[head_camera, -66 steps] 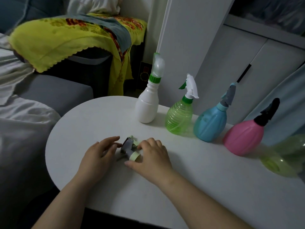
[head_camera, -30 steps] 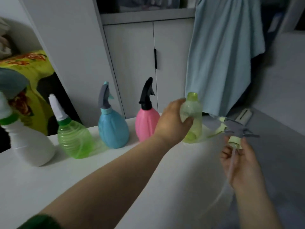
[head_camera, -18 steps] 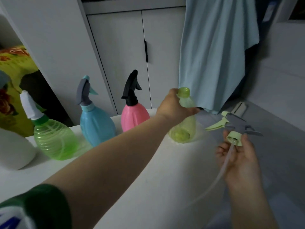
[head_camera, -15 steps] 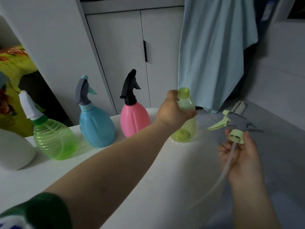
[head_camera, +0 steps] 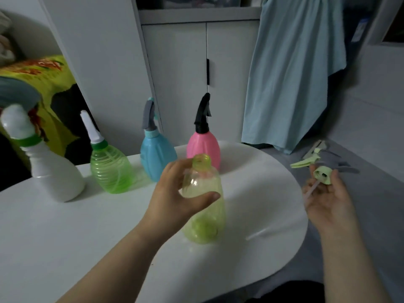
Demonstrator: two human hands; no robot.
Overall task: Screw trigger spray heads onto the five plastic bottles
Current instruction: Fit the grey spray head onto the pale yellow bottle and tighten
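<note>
left hand (head_camera: pixel 175 200) wrapped around the upper body of the yellow-green bottle (head_camera: pixel 204 206), thumb across its near face, fingers behind, clamped on it. bottle upright near the middle of the white round table (head_camera: pixel 87 237), mouth open and uncapped, base apparently on the tabletop though too blurred to tell for sure. right hand (head_camera: pixel 325 200) held out past the table's right edge, palm up, fingertips pinched on the pale green collar of the trigger spray head (head_camera: pixel 322 169); grey body and green lever blurred, pointing away to the far side; clear dip tube (head_camera: pixel 310 191) trailing down across the palm. spray head well apart from the bottle's mouth, to its right. along the far edge of the table, from left to right: white bottle (head_camera: pixel 52 171), green ribbed bottle (head_camera: pixel 110 169), blue bottle (head_camera: pixel 156 156), pink bottle (head_camera: pixel 204 145), each upright with a spray head on. pink bottle just behind the held one. white cabinet (head_camera: pixel 196 73) and hanging light blue cloth (head_camera: pixel 290 73) beyond.
</note>
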